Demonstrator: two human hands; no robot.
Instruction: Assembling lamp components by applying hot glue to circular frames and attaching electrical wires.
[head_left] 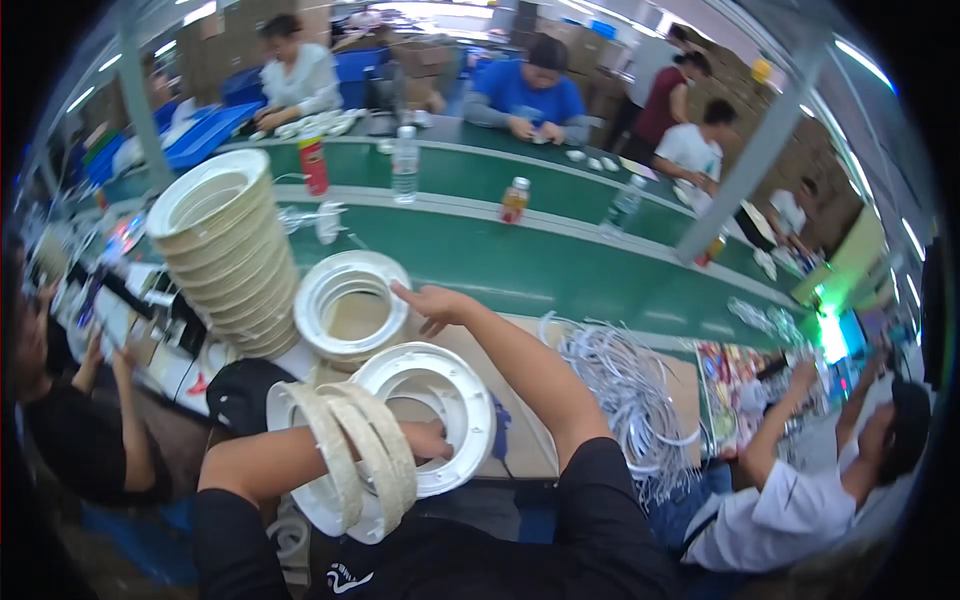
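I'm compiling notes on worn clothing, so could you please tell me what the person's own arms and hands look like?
The left sleeve and right sleeve are black and roughly elbow-length. Below them, the left forearm, partly hidden, and right forearm are bare. The left hand and right hand show no gloves.

Light: bright, cool, indoor; white ceiling tubes (865,63) overhead, plus one intense green glow (830,338) at right, burnt out at its core. Glare: pale streaks on green worktop (450,245). Shading: soft, inside white ring (475,420). Distortion: fisheye, worktop edges bowed (corners wholly black). Focus: central foreground fairly crisp; far background and outer margins soft, fine detail smeared.
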